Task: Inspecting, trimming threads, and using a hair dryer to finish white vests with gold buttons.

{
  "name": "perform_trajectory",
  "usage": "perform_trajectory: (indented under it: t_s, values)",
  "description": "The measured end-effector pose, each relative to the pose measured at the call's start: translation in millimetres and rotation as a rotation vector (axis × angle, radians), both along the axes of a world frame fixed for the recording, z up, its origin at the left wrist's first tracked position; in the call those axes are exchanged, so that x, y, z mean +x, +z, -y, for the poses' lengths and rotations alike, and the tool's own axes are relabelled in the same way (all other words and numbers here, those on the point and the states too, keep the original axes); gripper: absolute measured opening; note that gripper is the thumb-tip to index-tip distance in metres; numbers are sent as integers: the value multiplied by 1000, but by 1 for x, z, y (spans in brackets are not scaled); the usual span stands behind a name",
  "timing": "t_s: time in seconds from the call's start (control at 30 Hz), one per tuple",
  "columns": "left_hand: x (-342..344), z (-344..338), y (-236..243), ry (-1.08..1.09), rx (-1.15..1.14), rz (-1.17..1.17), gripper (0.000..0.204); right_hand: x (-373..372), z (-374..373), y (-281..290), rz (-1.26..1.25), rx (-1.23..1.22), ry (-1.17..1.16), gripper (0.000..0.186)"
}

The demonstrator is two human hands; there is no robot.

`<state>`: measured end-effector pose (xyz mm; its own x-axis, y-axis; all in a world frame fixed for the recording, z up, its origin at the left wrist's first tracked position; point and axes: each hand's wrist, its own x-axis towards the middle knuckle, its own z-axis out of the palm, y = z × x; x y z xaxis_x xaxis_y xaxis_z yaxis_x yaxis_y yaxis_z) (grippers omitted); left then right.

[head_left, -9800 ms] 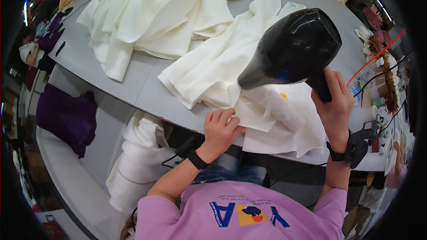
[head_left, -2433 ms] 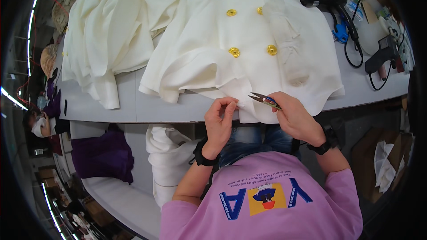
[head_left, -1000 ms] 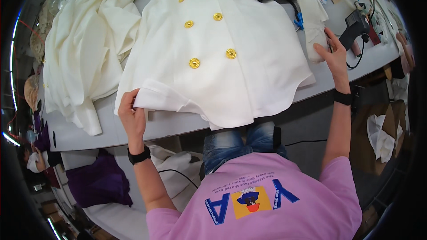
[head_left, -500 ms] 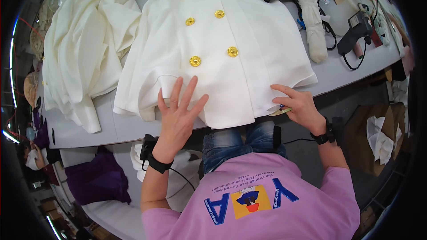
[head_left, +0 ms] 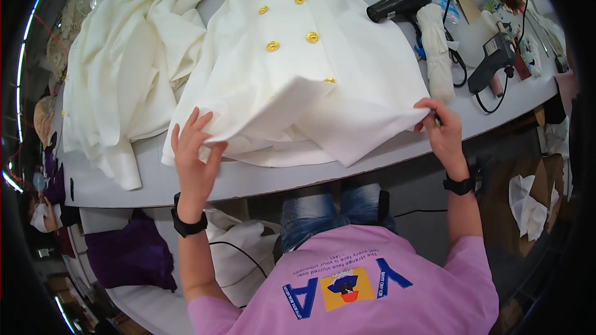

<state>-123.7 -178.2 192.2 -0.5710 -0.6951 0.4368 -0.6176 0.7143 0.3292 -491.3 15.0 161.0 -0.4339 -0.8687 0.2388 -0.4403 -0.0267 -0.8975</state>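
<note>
A white double-breasted jacket (head_left: 366, 68) with gold buttons lies on the grey table, its lower front toward me. The front hem is lifted and folded upward in the middle, hiding part of the lower buttons. My left hand (head_left: 197, 155) pinches the hem's left part between thumb and forefinger, the other fingers spread. With the fingertips of my right hand (head_left: 442, 127) I grip the hem's right corner, pulled out to the side. A small dark tool (head_left: 437, 121) shows in that same hand; its kind is mostly hidden.
Another white garment (head_left: 124, 74) lies crumpled at the left. Back right are a black hair dryer (head_left: 400, 3), a rolled white cloth (head_left: 436, 56) and a dark handheld device (head_left: 493, 62) with a cord. Purple cloth (head_left: 130, 251) hangs below the table's front edge (head_left: 149, 205).
My hands have moved apart, the left to the left and the right upward and right. The jacket's front hem, flat before, is now raised and stretched between them.
</note>
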Motion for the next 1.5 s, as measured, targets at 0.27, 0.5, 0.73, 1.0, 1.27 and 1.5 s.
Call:
perform_trajectory:
  t_s: [0.27, 0.5, 0.73, 1.0, 1.27, 1.5]
  values:
    - [17, 53, 30, 78, 516, -672, 24, -9, 68, 59, -2, -211, -188, 20]
    - [4, 148, 11, 283, 354, -609, 24, -35, 160, 81, -233, -147, -316, 48]
    - [-2, 147, -59, 381, 293, -282, 33, -53, 187, -31, -406, 384, -264, 52]
    - [-43, 65, -25, 104, -48, -263, 19, -49, 165, -25, -311, 57, -328, 37]
    - [-5, 21, -46, 160, 61, -200, 24, 7, 104, 13, -182, 12, -67, 25]
    - [40, 44, -64, 534, -307, 1, 40, 40, 90, -21, -320, 445, -33, 46]
